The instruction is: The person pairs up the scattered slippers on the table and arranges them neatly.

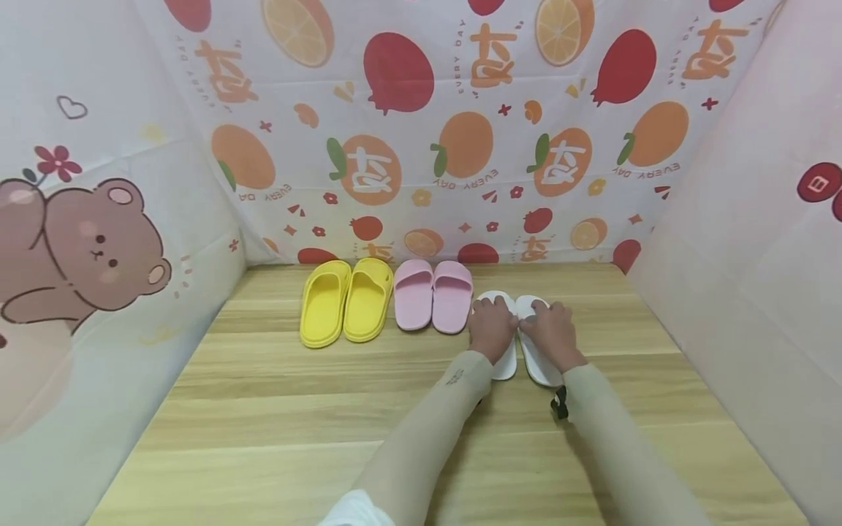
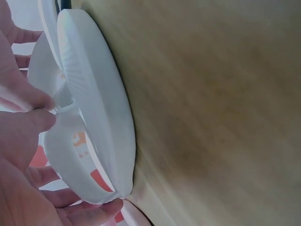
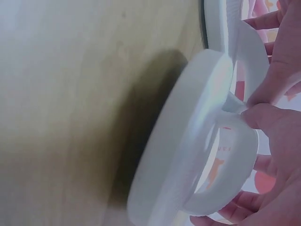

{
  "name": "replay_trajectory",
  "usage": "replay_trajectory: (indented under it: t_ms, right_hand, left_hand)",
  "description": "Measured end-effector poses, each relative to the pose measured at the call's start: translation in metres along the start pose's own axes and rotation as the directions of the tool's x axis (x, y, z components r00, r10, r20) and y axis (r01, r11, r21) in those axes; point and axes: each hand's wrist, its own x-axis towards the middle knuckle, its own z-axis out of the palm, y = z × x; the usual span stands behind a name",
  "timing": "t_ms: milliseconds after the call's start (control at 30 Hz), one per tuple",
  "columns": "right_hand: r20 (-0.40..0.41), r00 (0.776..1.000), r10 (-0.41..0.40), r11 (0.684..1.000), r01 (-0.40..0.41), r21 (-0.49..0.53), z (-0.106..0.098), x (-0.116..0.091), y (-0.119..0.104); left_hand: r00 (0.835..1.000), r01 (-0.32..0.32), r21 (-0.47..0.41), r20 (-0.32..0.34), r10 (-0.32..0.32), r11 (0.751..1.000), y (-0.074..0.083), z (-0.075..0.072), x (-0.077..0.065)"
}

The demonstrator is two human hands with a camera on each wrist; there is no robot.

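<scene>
A pair of white slippers stands at the right end of a row of footwear in the head view. My left hand (image 1: 492,329) grips the left white slipper (image 2: 99,103) across its strap, thumb on the inner side and fingers round the outer side. The right white slipper (image 3: 174,155) is held the same way by my right hand (image 1: 554,334). Both thumbs meet between the two straps in the wrist views. The left slipper's sole rests along the wood-grain surface, while a shadow shows under the right one's heel, which seems tilted up. The hands hide most of both straps.
Left of the white pair sit pink slippers (image 1: 452,307), then yellow slippers (image 1: 324,310), all toes toward the fruit-print back cloth (image 1: 421,197). Cloth walls with printed figures, such as a bear (image 1: 99,248), close off both sides of the wood-grain surface (image 1: 296,438).
</scene>
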Motion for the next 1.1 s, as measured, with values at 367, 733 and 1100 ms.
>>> replay_trajectory:
  t_ms: [367,733,1100]
  right_hand:
    - [0.059,0.997,0.045,0.999,-0.046,0.008,-0.004,0.012,0.007]
    - [0.050,0.998,0.031,0.999,-0.032,0.007,0.003,0.026,0.012]
    - [0.043,0.999,-0.004,1.000,0.004,0.009,0.002,0.049,0.007]
  left_hand:
    - [1.000,0.026,0.024,-0.009,-0.026,0.999,0.010,0.006,0.009]
    - [0.998,0.040,0.017,-0.046,-0.040,0.999,0.013,0.016,0.018]
    - [0.996,0.071,0.004,-0.045,-0.071,0.997,0.011,0.014,0.035]
